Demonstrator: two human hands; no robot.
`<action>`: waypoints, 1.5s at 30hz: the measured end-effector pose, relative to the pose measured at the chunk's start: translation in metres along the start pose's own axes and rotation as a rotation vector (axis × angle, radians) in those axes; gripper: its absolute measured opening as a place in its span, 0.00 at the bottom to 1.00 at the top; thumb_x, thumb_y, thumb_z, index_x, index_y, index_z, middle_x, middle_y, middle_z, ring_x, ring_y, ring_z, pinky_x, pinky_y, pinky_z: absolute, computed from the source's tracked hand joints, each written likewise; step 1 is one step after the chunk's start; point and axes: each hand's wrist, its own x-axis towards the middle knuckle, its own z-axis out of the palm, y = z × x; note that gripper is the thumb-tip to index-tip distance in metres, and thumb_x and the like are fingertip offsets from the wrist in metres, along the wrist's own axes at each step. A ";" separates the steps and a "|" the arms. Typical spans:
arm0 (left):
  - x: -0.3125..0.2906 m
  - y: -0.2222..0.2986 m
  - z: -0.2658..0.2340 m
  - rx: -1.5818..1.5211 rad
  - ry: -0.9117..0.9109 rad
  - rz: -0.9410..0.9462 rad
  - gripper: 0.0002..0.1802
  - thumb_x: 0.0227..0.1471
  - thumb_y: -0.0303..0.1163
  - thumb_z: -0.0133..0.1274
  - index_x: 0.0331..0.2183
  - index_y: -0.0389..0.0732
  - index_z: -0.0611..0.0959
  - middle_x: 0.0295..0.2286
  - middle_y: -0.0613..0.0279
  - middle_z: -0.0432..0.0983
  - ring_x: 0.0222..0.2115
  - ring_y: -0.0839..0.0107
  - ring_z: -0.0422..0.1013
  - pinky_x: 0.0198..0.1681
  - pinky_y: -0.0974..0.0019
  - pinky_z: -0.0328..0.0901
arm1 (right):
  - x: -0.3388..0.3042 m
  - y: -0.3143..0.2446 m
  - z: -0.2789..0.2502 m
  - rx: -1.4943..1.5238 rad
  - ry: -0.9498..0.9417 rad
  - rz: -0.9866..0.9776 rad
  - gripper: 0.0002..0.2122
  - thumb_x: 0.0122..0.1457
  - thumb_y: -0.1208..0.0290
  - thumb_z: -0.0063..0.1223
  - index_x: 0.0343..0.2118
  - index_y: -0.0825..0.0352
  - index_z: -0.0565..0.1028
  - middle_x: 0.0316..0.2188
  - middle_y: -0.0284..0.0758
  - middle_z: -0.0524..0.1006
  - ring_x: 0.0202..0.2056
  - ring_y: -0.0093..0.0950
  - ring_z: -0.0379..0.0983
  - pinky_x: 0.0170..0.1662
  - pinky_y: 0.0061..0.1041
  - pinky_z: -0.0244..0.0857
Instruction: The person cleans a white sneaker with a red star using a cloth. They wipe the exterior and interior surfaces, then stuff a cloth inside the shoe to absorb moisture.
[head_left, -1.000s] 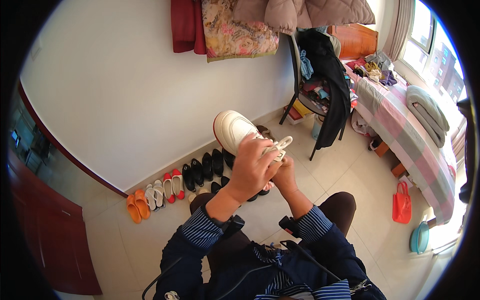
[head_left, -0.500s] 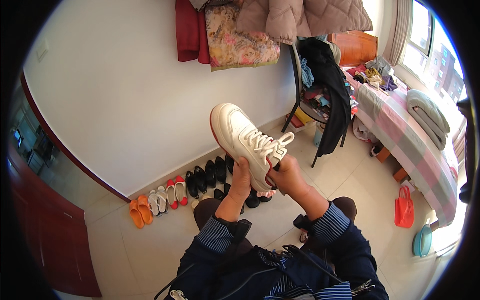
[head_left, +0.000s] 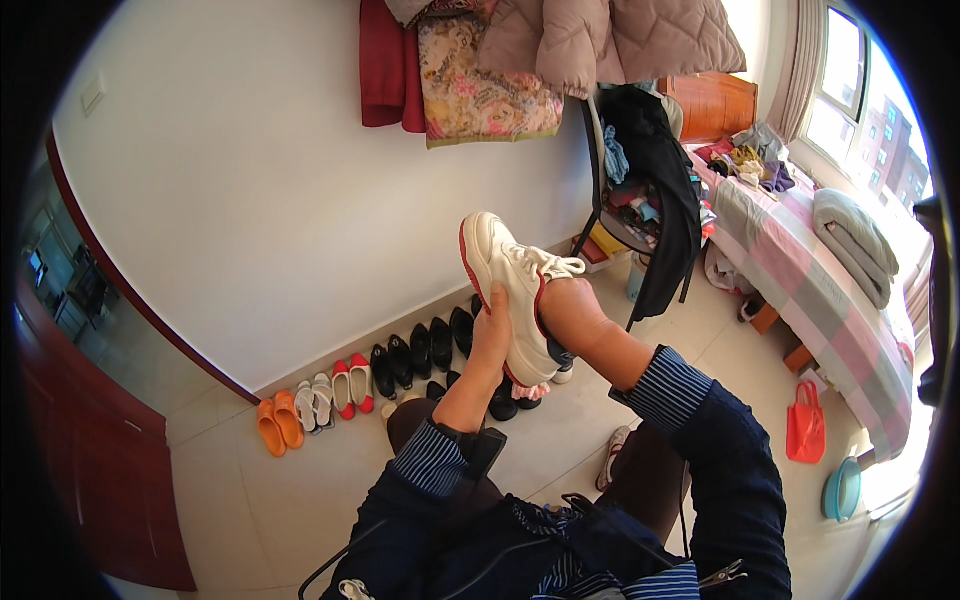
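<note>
A white lace-up sneaker (head_left: pixel 522 300) with a red sole edge and red collar lining is held up in front of me, its toe pointing up and left. My left hand (head_left: pixel 490 335) grips it along the sole side, thumb lying on the upper. Into the shoe's opening goes my right hand (head_left: pixel 573 308), behind the laces and tongue; its fingers are hidden inside.
Along the wall base runs a row of footwear: orange clogs (head_left: pixel 280 425), pale sandals (head_left: pixel 317 402), red-and-white flats (head_left: pixel 352 386) and several black shoes (head_left: pixel 420 345). At right are a clothes-laden chair (head_left: pixel 592 215), a bed (head_left: pixel 800 260), a red bag (head_left: pixel 806 430) and a teal basin (head_left: pixel 842 488).
My right hand has gone from gripping the sneaker's heel opening to reaching inside it. The sneaker has shifted right and turned slightly, with my left hand still around it.
</note>
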 end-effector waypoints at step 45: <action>-0.006 0.034 0.000 -0.363 -0.399 -0.091 0.45 0.63 0.68 0.22 0.65 0.42 0.61 0.58 0.54 0.66 0.57 0.61 0.67 0.59 0.58 0.66 | -0.025 -0.017 -0.056 0.064 0.244 -0.209 0.09 0.51 0.74 0.55 0.37 0.64 0.78 0.33 0.34 0.79 0.35 0.35 0.80 0.34 0.33 0.73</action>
